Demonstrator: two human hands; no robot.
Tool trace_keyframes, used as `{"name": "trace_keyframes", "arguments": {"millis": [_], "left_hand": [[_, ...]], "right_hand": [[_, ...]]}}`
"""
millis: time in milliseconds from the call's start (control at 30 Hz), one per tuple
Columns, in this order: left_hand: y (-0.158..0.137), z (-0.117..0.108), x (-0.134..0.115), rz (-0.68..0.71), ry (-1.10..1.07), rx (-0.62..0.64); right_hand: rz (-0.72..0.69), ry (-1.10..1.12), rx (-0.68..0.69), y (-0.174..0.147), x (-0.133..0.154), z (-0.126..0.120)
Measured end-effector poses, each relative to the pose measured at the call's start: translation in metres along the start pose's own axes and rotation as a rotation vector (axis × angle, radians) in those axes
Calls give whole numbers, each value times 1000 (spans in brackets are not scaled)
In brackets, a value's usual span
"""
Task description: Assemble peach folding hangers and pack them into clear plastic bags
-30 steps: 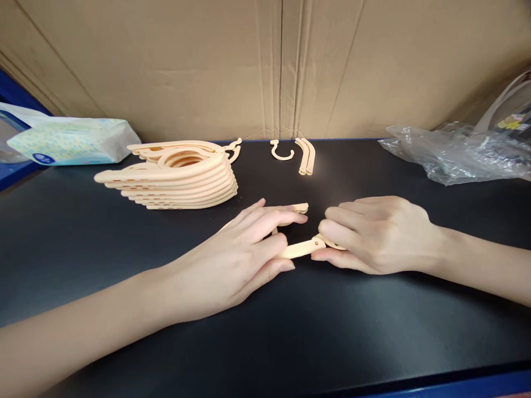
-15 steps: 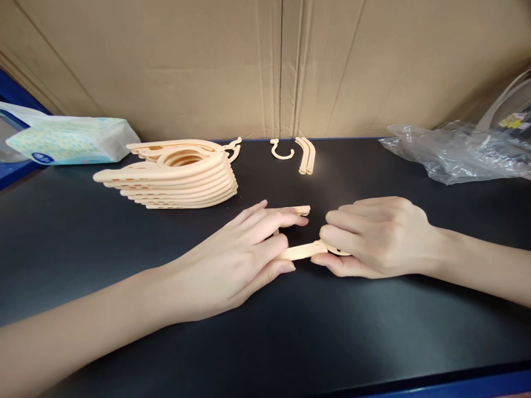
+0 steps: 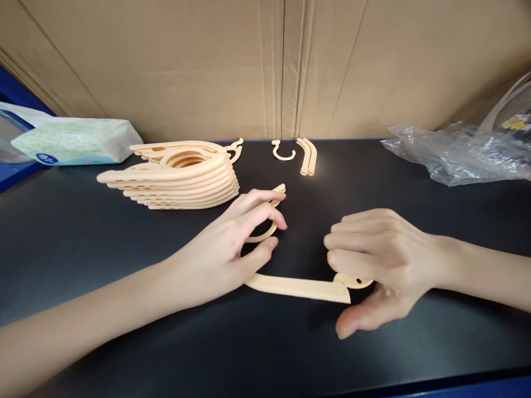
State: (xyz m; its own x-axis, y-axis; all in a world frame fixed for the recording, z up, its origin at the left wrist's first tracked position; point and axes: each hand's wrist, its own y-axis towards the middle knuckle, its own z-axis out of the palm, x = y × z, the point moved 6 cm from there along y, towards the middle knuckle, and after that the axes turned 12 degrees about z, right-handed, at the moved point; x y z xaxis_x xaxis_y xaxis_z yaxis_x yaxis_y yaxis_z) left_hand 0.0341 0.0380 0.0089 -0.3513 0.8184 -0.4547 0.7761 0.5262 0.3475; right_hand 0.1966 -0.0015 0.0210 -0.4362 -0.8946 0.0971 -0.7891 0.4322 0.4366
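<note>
A cream plastic folding hanger (image 3: 298,288) lies on the black tabletop, with one long arm pointing right. My left hand (image 3: 226,249) holds its middle part, fingers and thumb curved around it. A curved piece shows between the fingers, and another end sticks out beyond the fingertips. At the arm's right end is a jointed end piece with a small hole. My right hand (image 3: 377,260) has its fingers curled over that end piece, while its thumb stands away from it. The fingertips of the right hand are hidden underneath.
A stack of similar cream hangers (image 3: 178,177) lies at the back left. Behind are a loose hook (image 3: 284,157) and two curved pieces (image 3: 307,157). A tissue pack (image 3: 78,141) sits left, clear plastic bags (image 3: 452,157) right. Cardboard (image 3: 199,66) stands along the back edge.
The hanger has turned, its right arm coming nearer to me. My right hand has moved nearer with that end, and its thumb has spread away. My left hand has shifted slightly left.
</note>
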Motion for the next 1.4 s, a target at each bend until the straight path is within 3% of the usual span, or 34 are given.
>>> {"name": "trace_keyframes", "arguments": {"millis": [200,400,533,667,1000,1400], "left_hand": [[2,-2,7,-50,-109,-99],[2,-4,6,-49,-94,-121],[2,-6,4,-47,-48,-109],[2,-5,3,-38,-22,-99],[-1,-4,6,-66,76,-37],[1,-5,6,-72,73,-60]], "right_hand": [[-20,24,36,3,4,3],[9,-32,-8,4,-1,-1],[166,-207,-121,4,-16,-3],[270,-193,-74,5,-29,2],[98,-36,28,5,-16,3],[75,165,49,5,5,2]]}}
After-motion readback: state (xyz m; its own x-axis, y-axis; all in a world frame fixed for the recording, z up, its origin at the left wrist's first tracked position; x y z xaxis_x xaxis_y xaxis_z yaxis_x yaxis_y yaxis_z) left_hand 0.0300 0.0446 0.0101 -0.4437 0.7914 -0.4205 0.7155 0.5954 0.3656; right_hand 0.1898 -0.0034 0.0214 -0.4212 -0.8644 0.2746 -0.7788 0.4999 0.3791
